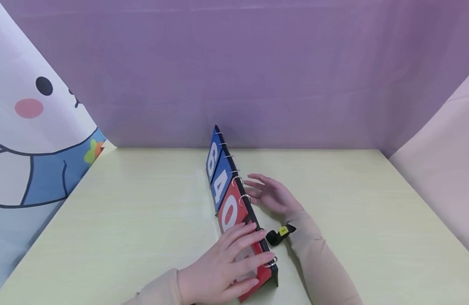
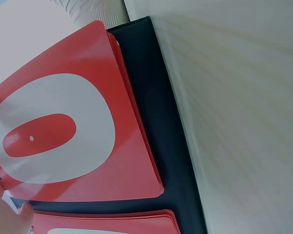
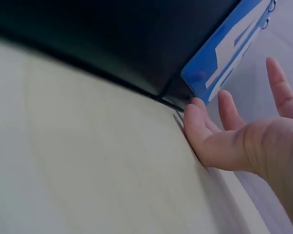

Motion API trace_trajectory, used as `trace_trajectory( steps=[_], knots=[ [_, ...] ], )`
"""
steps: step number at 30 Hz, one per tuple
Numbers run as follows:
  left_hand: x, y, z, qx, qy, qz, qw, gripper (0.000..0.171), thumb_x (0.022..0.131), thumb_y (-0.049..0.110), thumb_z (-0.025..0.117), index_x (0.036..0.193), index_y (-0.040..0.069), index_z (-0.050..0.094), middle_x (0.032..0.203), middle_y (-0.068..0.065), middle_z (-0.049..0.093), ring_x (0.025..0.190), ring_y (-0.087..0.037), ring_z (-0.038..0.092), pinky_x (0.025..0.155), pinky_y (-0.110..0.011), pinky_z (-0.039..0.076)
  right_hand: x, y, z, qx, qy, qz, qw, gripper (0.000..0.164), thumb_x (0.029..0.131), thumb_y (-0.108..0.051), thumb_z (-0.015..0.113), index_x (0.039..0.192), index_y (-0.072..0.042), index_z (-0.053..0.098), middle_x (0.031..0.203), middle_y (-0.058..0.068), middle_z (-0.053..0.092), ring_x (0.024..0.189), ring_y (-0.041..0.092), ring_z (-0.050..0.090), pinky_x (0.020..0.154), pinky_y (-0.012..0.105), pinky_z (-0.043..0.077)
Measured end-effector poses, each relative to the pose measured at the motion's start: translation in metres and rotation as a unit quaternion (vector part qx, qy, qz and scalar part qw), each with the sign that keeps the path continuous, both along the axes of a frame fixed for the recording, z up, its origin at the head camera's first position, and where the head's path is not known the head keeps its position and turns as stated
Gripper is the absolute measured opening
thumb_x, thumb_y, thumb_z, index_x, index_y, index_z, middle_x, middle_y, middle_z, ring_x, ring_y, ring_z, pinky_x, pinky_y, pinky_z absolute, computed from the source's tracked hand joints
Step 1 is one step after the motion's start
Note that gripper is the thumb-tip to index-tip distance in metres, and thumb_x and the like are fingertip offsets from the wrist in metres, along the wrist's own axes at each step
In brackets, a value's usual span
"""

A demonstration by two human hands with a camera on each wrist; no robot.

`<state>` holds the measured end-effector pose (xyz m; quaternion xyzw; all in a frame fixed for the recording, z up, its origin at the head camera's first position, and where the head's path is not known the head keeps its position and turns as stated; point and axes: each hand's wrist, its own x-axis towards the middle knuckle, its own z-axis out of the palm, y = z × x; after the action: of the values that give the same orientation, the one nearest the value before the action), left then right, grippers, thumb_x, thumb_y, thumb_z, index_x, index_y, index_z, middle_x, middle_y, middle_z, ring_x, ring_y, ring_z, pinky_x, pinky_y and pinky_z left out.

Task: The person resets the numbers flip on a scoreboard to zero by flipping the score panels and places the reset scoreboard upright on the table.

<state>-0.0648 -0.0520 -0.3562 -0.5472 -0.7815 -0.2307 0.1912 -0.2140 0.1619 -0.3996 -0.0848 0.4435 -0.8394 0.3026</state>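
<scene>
A flip scoreboard (image 1: 249,207) with a black backing (image 2: 154,107) stands tent-like on the table, its length running away from me. Blue cards at the far end read 6 (image 1: 212,159) and 4 (image 1: 221,185). Nearer are red cards, one showing a white 0 (image 1: 230,210). My left hand (image 1: 227,264) lies over the near red card with fingers extended and spread, reaching the ringed top edge and partly covering that card's number. On the opposite side, my right hand (image 1: 274,195) is beside the board's black back (image 3: 112,39), fingers loosely extended, gripping nothing. Whether its fingertips touch the board I cannot tell.
The pale table (image 1: 124,220) extends on both sides of the scoreboard. A purple cloth (image 1: 234,72) hangs behind it, and a cartoon-printed cloth (image 1: 13,178) hangs at left. A small black device with a yellow label (image 1: 283,231) sits at my right wrist.
</scene>
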Motion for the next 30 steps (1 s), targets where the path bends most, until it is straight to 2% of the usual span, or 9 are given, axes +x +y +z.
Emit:
trace_trajectory(
  steps=[4, 7, 11, 14, 17, 20, 22, 25, 30],
  knots=[
    [0.0001, -0.0004, -0.0007, -0.001, 0.001, 0.000, 1.0000, 0.051, 0.094, 0.035, 0.050, 0.142, 0.020, 0.038, 0.148, -0.009, 0.028, 0.138, -0.025, 0.022, 0.111, -0.045, 0.028, 0.0006, -0.0019, -0.0004, -0.003, -0.006, -0.005, 1.000, 0.041, 0.101, -0.029, 0.037, 0.137, -0.010, 0.036, 0.134, 0.012, 0.043, 0.115, 0.024, 0.053, 0.098, 0.037, 0.041],
    [0.0004, -0.0008, -0.0008, 0.000, 0.006, 0.001, 1.0000, 0.051, 0.094, 0.034, 0.050, 0.141, 0.019, 0.039, 0.149, -0.008, 0.027, 0.138, -0.025, 0.022, 0.111, -0.045, 0.028, 0.0004, -0.0030, -0.0005, 0.014, -0.014, -0.024, 1.000, 0.043, 0.100, -0.029, 0.038, 0.138, -0.008, 0.035, 0.138, 0.015, 0.039, 0.113, 0.024, 0.054, 0.097, 0.036, 0.043],
    [0.0005, -0.0010, -0.0007, 0.002, 0.007, 0.001, 1.0000, 0.050, 0.094, 0.034, 0.049, 0.141, 0.019, 0.039, 0.150, -0.007, 0.026, 0.138, -0.025, 0.022, 0.111, -0.044, 0.027, -0.0007, -0.0041, -0.0019, 0.018, -0.059, -0.077, 0.995, 0.028, 0.098, -0.025, 0.045, 0.121, -0.009, 0.049, 0.138, 0.018, 0.037, 0.111, 0.022, 0.055, 0.099, 0.035, 0.043],
    [0.0001, -0.0006, -0.0004, 0.003, 0.008, -0.001, 1.0000, 0.050, 0.094, 0.034, 0.050, 0.141, 0.019, 0.039, 0.150, -0.008, 0.026, 0.138, -0.025, 0.023, 0.111, -0.045, 0.027, -0.0024, -0.0036, -0.0029, 0.003, -0.090, -0.129, 0.988, 0.015, 0.097, -0.019, 0.047, 0.104, -0.010, 0.056, 0.124, 0.014, 0.049, 0.104, 0.018, 0.056, 0.095, 0.030, 0.045],
    [0.0000, -0.0004, 0.0000, 0.001, 0.008, -0.002, 1.0000, 0.050, 0.094, 0.034, 0.050, 0.141, 0.019, 0.040, 0.150, -0.007, 0.026, 0.138, -0.025, 0.022, 0.111, -0.045, 0.026, -0.0039, -0.0019, -0.0031, -0.006, -0.100, -0.162, 0.982, 0.012, 0.097, -0.015, 0.046, 0.094, -0.010, 0.057, 0.100, 0.005, 0.061, 0.085, 0.012, 0.059, 0.076, 0.021, 0.049],
    [0.0005, -0.0005, 0.0003, -0.004, 0.003, -0.001, 1.0000, 0.050, 0.094, 0.035, 0.049, 0.141, 0.020, 0.040, 0.151, -0.007, 0.025, 0.139, -0.025, 0.021, 0.111, -0.044, 0.027, -0.0045, 0.0003, -0.0031, -0.009, -0.091, -0.158, 0.983, 0.016, 0.098, -0.013, 0.043, 0.092, -0.010, 0.057, 0.081, 0.000, 0.066, 0.064, 0.007, 0.058, 0.057, 0.014, 0.045],
    [0.0009, -0.0007, 0.0005, -0.007, -0.001, 0.000, 1.0000, 0.051, 0.094, 0.035, 0.049, 0.142, 0.020, 0.039, 0.151, -0.007, 0.024, 0.139, -0.025, 0.021, 0.111, -0.044, 0.028, -0.0046, 0.0009, -0.0028, -0.008, -0.081, -0.144, 0.986, 0.017, 0.099, -0.013, 0.042, 0.093, -0.009, 0.058, 0.076, -0.001, 0.068, 0.058, 0.006, 0.056, 0.051, 0.013, 0.042],
    [0.0014, -0.0011, 0.0008, -0.011, -0.008, 0.000, 0.9999, 0.052, 0.094, 0.035, 0.049, 0.143, 0.020, 0.037, 0.151, -0.007, 0.023, 0.139, -0.024, 0.020, 0.111, -0.044, 0.028, -0.0045, 0.0006, -0.0021, 0.008, -0.068, -0.133, 0.989, 0.017, 0.099, -0.012, 0.043, 0.095, -0.009, 0.059, 0.075, -0.001, 0.069, 0.057, 0.005, 0.055, 0.051, 0.013, 0.041],
    [0.0017, -0.0013, 0.0009, -0.007, -0.011, -0.003, 0.9999, 0.052, 0.095, 0.034, 0.049, 0.143, 0.020, 0.036, 0.151, -0.008, 0.024, 0.139, -0.025, 0.020, 0.111, -0.045, 0.027, -0.0046, -0.0022, 0.0002, 0.068, -0.062, -0.158, 0.983, 0.008, 0.096, -0.010, 0.047, 0.099, -0.012, 0.055, 0.079, -0.003, 0.066, 0.063, 0.004, 0.058, 0.057, 0.016, 0.045]
  ],
)
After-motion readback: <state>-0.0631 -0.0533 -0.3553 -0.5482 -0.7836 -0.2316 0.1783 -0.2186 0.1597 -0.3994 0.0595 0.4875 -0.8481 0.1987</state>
